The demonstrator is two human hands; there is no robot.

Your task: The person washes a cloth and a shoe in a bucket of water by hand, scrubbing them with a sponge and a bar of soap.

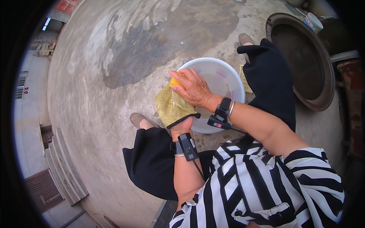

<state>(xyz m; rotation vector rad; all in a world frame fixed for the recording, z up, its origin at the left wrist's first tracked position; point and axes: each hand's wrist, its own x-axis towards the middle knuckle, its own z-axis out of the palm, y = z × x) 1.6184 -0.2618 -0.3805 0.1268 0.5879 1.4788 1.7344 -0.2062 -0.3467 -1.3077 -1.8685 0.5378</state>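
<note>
My right hand (195,87) grips a yellow-orange bar of soap (177,79) and presses it to the upper part of a yellow-green cloth (174,105) with a dark edge. The cloth lies over my left hand (184,124), of which only the heel and wrist show; its fingers are hidden beneath the fabric. Whitish streaks run down the cloth. Both hands are over the left side of a white plastic basin (241,82), which stands on the ground between my feet and holds some cloudy water. Each wrist bears a strapped black device and a bangle.
A pale yellow plastic item (245,81) lies right of the basin, partly behind my trouser leg. A large brown tub (328,85) of dark water stands at the right, with a white bucket (313,22) by its far rim. Wet concrete (137,54) spreads ahead; long slabs (62,171) lie left.
</note>
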